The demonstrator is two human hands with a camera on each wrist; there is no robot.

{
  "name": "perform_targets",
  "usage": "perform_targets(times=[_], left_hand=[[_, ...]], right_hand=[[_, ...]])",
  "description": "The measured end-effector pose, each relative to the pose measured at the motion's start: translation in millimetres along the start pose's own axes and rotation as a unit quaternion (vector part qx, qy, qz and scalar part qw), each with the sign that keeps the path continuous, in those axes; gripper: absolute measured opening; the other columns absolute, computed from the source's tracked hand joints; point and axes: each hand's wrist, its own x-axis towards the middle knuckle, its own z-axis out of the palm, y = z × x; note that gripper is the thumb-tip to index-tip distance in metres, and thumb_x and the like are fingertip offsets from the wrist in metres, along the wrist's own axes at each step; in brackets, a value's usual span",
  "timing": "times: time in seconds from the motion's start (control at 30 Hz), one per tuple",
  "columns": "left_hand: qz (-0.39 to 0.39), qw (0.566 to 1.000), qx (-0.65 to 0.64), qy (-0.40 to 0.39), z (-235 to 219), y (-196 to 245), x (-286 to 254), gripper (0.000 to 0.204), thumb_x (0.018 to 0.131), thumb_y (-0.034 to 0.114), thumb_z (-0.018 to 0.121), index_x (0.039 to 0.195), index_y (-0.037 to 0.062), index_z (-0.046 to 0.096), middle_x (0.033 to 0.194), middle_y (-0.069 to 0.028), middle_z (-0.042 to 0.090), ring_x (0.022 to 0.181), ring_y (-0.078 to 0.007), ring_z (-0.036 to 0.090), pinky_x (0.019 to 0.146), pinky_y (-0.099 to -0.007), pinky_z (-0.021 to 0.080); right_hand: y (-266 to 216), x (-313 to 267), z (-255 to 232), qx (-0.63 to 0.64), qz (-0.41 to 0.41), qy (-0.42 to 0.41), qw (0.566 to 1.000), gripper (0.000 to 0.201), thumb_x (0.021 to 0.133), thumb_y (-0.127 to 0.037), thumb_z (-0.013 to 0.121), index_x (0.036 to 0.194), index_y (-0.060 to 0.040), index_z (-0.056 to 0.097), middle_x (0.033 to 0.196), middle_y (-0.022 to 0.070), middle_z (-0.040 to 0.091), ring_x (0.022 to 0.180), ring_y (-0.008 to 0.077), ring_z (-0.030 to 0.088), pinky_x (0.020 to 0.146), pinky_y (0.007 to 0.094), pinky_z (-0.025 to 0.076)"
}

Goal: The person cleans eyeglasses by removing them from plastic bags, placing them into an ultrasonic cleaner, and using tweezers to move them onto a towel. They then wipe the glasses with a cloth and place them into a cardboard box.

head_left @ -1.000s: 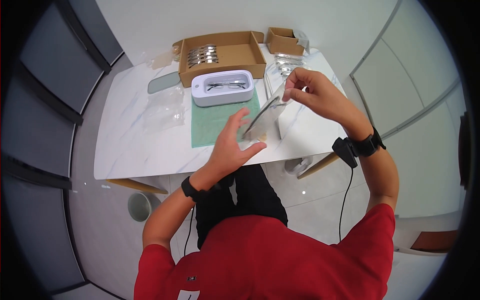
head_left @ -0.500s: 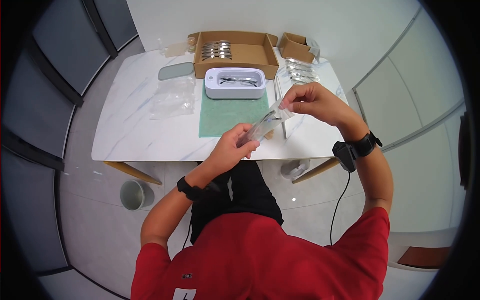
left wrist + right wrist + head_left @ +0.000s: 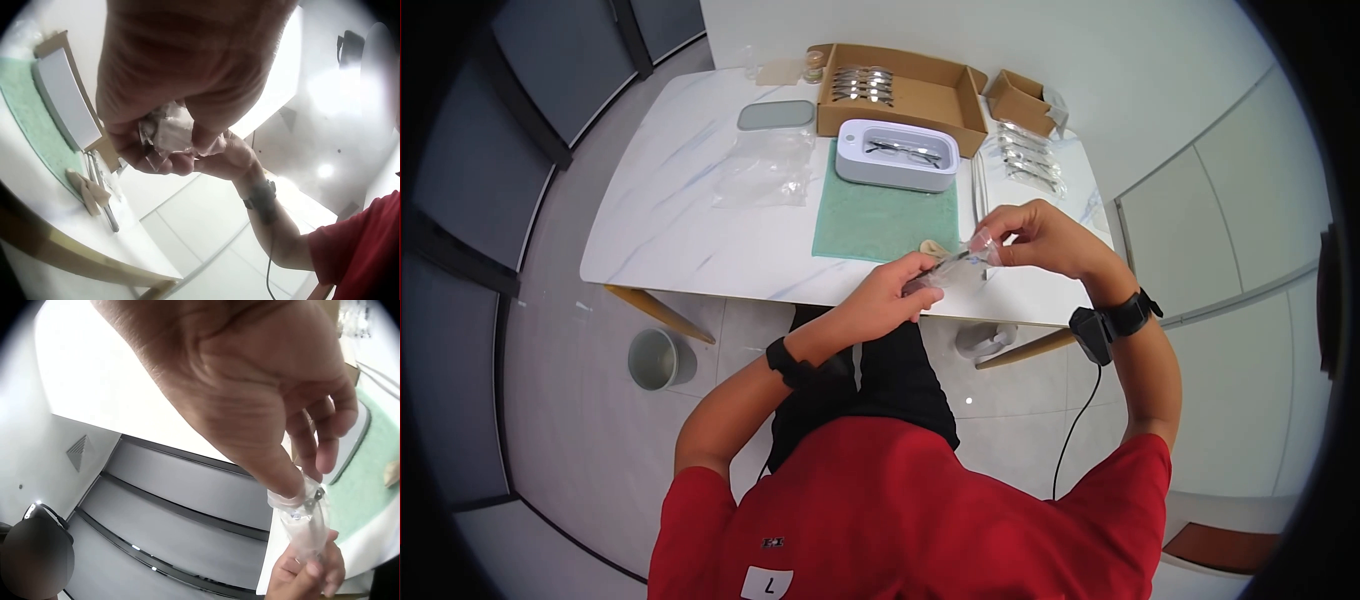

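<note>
A clear plastic sleeve (image 3: 968,262) with a dark, slender eyeglasses part inside spans the two hands, just above the table's front edge. My left hand (image 3: 885,298) grips its lower end between thumb and fingers. At the upper end, my right hand (image 3: 1045,240) pinches the sleeve; the right wrist view shows the crinkled plastic (image 3: 306,528) between thumb and fingertips. Most of the glasses are hidden by fingers and plastic. Beyond the hands, a white ultrasonic cleaner (image 3: 897,177) holds a pair of eyeglasses (image 3: 905,152) in its basin. It stands on a green cloth (image 3: 870,230).
An open cardboard tray (image 3: 940,105) at the back holds several eyeglasses (image 3: 863,87). Bagged glasses (image 3: 1030,160) lie at right, near a small carton (image 3: 1018,100). A grey lid (image 3: 776,116) and empty plastic bags (image 3: 765,165) lie left. A beige cloth (image 3: 933,247) is close to the hands.
My left hand has gone from spread fingers beside the sleeve to gripping its lower end. The sleeve is lower and less steep. My right hand keeps its pinch; the head view has shifted.
</note>
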Motion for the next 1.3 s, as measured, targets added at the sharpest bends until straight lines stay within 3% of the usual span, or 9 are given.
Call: perform_targets(times=[0.3, 0.5, 0.57, 0.6, 0.8, 0.9, 0.97, 1.13, 1.3], left_hand=[[-0.005, 0.999, 0.052, -0.01, -3.0, 10.1, -4.0, 0.035, 0.1, 0.014, 0.067, 0.129, -0.0014, 0.056, 0.091, -0.0042, 0.065, 0.073, -0.0088, 0.062, 0.064, -0.025, 0.051], [-0.036, 0.998, -0.028, 0.031, -31.6, -1.7, -21.1, 0.034, 0.099, 0.014, 0.069, 0.127, -0.003, 0.059, 0.091, -0.0092, 0.073, 0.071, -0.011, 0.068, 0.062, -0.0246, 0.052], [-0.033, 0.998, -0.02, 0.041, -36.5, 4.1, -25.3, 0.029, 0.101, 0.014, 0.067, 0.123, -0.0045, 0.061, 0.09, -0.012, 0.075, 0.071, -0.0128, 0.071, 0.061, -0.0247, 0.053], [-0.033, 0.998, -0.015, 0.044, -37.7, 7.2, -27.1, 0.028, 0.101, 0.014, 0.067, 0.122, -0.0046, 0.062, 0.09, -0.0124, 0.075, 0.071, -0.0132, 0.071, 0.061, -0.0247, 0.053], [-0.032, 0.998, -0.001, 0.049, -47.8, 3.5, -35.4, 0.018, 0.102, 0.012, 0.065, 0.11, -0.0043, 0.067, 0.084, -0.0128, 0.075, 0.067, -0.0142, 0.071, 0.06, -0.0246, 0.054], [-0.035, 0.997, 0.018, 0.063, -60.4, 1.1, -43.8, 0.015, 0.102, 0.011, 0.064, 0.106, -0.0033, 0.069, 0.081, -0.0114, 0.074, 0.066, -0.0138, 0.07, 0.06, -0.0245, 0.054], [-0.053, 0.995, 0.028, 0.085, -79.5, 1.0, -58.4, 0.014, 0.102, 0.011, 0.064, 0.104, -0.0024, 0.069, 0.08, -0.01, 0.073, 0.066, -0.0133, 0.07, 0.06, -0.0243, 0.054], [-0.126, 0.975, 0.114, 0.143, -166.7, 19.7, -105.7, 0.015, 0.103, 0.014, 0.062, 0.104, 0.0002, 0.069, 0.079, -0.0068, 0.072, 0.068, -0.0123, 0.069, 0.061, -0.0243, 0.053], [-0.177, 0.951, 0.207, 0.144, -251.2, 30.3, -114.8, 0.02, 0.101, 0.02, 0.063, 0.104, 0.0007, 0.07, 0.084, -0.0092, 0.075, 0.071, -0.014, 0.071, 0.063, -0.0258, 0.053]], right_hand=[[15.8, 5.9, 7.9, 0.064, 0.022, -0.007, 0.998, 0.009, 0.092, -0.006, 0.078, 0.097, -0.0019, 0.073, 0.103, 0.0026, 0.071, 0.094, 0.0101, 0.063, 0.088, 0.0276, 0.052], [17.3, 7.7, 3.1, 0.093, 0.024, 0.015, 0.995, 0.011, 0.093, -0.007, 0.078, 0.098, -0.0011, 0.071, 0.102, 0.003, 0.071, 0.094, 0.0105, 0.064, 0.088, 0.027, 0.052], [16.7, 8.9, 2.5, 0.12, 0.029, 0.025, 0.992, 0.011, 0.092, -0.007, 0.078, 0.098, -0.0011, 0.071, 0.102, 0.0034, 0.071, 0.094, 0.0107, 0.064, 0.089, 0.0269, 0.053], [17.9, 9.4, 4.1, 0.12, 0.023, 0.035, 0.992, 0.015, 0.093, -0.012, 0.079, 0.099, 0.0002, 0.072, 0.095, 0.002, 0.072, 0.089, 0.0107, 0.064, 0.086, 0.0273, 0.053], [21.8, 5.2, -6.6, 0.137, 0.047, 0.054, 0.988, 0.012, 0.094, -0.014, 0.077, 0.096, -0.0035, 0.072, 0.097, 0.0023, 0.072, 0.089, 0.0098, 0.065, 0.079, 0.0264, 0.052], [21.4, -1.9, -14.0, 0.14, 0.049, 0.108, 0.983, 0.013, 0.095, -0.017, 0.075, 0.097, -0.0044, 0.072, 0.101, 0.0037, 0.074, 0.088, 0.0095, 0.065, 0.076, 0.026, 0.051], [27.5, -8.0, -22.2, 0.125, 0.043, 0.135, 0.982, 0.01, 0.095, -0.012, 0.073, 0.098, -0.0031, 0.07, 0.111, 0.0097, 0.073, 0.089, 0.0106, 0.064, 0.076, 0.0259, 0.052], [47.9, -16.2, -27.2, 0.155, 0.076, 0.164, 0.971, 0.012, 0.096, -0.015, 0.074, 0.098, -0.0048, 0.069, 0.106, 0.0062, 0.073, 0.089, 0.0099, 0.065, 0.074, 0.0246, 0.051], [63.6, -6.8, -15.0, 0.198, 0.072, 0.155, 0.965, 0.011, 0.095, -0.014, 0.076, 0.096, -0.0063, 0.069, 0.105, 0.0066, 0.073, 0.088, 0.0106, 0.067, 0.073, 0.0239, 0.051]])
